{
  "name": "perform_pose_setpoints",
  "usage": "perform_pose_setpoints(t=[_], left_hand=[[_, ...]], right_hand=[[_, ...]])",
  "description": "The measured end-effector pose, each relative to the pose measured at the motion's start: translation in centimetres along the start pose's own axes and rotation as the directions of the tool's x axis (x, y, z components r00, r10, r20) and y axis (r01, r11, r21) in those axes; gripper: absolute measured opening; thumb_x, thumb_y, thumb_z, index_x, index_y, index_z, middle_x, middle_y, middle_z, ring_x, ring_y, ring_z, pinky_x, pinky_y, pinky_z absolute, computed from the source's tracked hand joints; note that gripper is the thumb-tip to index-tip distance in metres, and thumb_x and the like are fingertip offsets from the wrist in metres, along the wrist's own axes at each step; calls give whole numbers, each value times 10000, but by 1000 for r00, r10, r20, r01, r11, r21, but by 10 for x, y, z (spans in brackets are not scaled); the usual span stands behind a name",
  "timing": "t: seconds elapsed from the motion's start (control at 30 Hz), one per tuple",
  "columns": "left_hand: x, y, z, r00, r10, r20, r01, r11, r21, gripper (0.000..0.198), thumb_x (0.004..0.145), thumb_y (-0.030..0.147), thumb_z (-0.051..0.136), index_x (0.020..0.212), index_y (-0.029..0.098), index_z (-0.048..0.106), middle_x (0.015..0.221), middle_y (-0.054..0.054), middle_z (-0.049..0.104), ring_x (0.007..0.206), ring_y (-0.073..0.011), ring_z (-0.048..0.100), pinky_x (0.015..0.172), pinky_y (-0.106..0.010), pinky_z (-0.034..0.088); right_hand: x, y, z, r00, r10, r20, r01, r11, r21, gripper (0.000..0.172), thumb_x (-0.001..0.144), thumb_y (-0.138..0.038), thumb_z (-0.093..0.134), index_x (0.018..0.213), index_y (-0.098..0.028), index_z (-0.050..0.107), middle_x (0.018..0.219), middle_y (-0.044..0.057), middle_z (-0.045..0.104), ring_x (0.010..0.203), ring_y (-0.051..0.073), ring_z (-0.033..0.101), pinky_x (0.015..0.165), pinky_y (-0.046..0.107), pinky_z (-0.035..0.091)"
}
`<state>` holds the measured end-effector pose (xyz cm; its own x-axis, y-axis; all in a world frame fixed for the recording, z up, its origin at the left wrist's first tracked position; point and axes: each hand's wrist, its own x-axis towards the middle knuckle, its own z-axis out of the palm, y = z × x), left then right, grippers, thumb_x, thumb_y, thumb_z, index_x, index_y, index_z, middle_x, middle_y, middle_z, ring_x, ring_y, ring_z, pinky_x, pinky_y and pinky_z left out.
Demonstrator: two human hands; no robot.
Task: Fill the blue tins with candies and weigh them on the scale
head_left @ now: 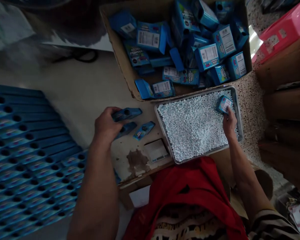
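Note:
My left hand [106, 125] is closed on a blue candy box [127, 114] at its fingertips, above the table. Just below it lies a second blue box [127, 129], partly behind the fingers; whether the hand touches it I cannot tell. A third box [144, 130] rests on the table to the right. My right hand [230, 125] grips a blue candy box [224, 104] with a white label, at the far right end of a metal tray [166, 139]. Small pale white and bluish candies [193, 126] fill this tray.
Behind the tray stands a cardboard carton [122, 71] heaped with blue boxes. Stacked blue boxes [35, 146] with round holes rise at left. A small scale-like device [156, 150] sits by the front edge. Scissors-like black handles [86, 56] lie at the back.

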<state>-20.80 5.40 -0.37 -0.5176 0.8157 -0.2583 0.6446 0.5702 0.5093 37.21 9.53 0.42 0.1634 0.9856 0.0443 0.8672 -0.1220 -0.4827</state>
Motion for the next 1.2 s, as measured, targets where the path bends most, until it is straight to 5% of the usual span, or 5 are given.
perform_pose_setpoints(t=[0.17, 0.33, 0.53, 0.93, 1.2], left_hand=[[-106, 73, -8, 827, 543, -143, -547, 837, 15, 476, 842, 324, 816, 1300, 320, 685, 1350, -57, 736, 1307, -349, 647, 1191, -605, 450], [-201, 163, 54, 542, 787, 295, -665, 616, -423, 552, 897, 249, 762, 1431, 277, 627, 1468, -109, 692, 1396, -325, 640, 1212, -509, 476], [-187, 103, 123, 988, 153, 10, -118, 801, -587, 494, 775, 460, 895, 1135, 209, 669, 968, -37, 750, 853, -216, 738, 830, -350, 630], [-245, 193, 261, 998, -64, -17, 19, 510, -860, 730, 853, 751, 741, 1337, 233, 566, 1310, -140, 682, 1185, -285, 711, 1080, -421, 563], [-216, 213, 210, 993, 118, -14, -86, 630, -772, 402, 887, 430, 806, 1189, 223, 640, 1135, -55, 711, 1042, -220, 716, 986, -353, 580]], right_hand=[[-50, -59, -43, 994, -82, 69, 70, 984, 165, 386, 972, -221, 529, 1262, -230, 784, 1121, 118, 797, 1007, 276, 739, 960, 457, 580], [-104, -125, -43, 865, -217, 453, -15, 890, 455, 303, 983, -267, 616, 1206, -305, 818, 926, 38, 808, 776, 227, 736, 759, 365, 602], [-50, -46, -2, 964, -100, 245, -6, 917, 398, 435, 1005, -551, 611, 1302, -262, 744, 1303, 128, 734, 1216, 301, 674, 1053, 512, 571], [-102, -38, 85, 1000, -14, 11, 10, 937, 350, 476, 1050, -437, 445, 1448, -255, 633, 1530, 133, 556, 1464, 294, 512, 1258, 589, 398], [-64, -42, 70, 801, 449, 395, -537, 250, 805, 380, 904, -598, 594, 876, -227, 671, 802, 28, 683, 741, 191, 664, 747, 352, 614]])
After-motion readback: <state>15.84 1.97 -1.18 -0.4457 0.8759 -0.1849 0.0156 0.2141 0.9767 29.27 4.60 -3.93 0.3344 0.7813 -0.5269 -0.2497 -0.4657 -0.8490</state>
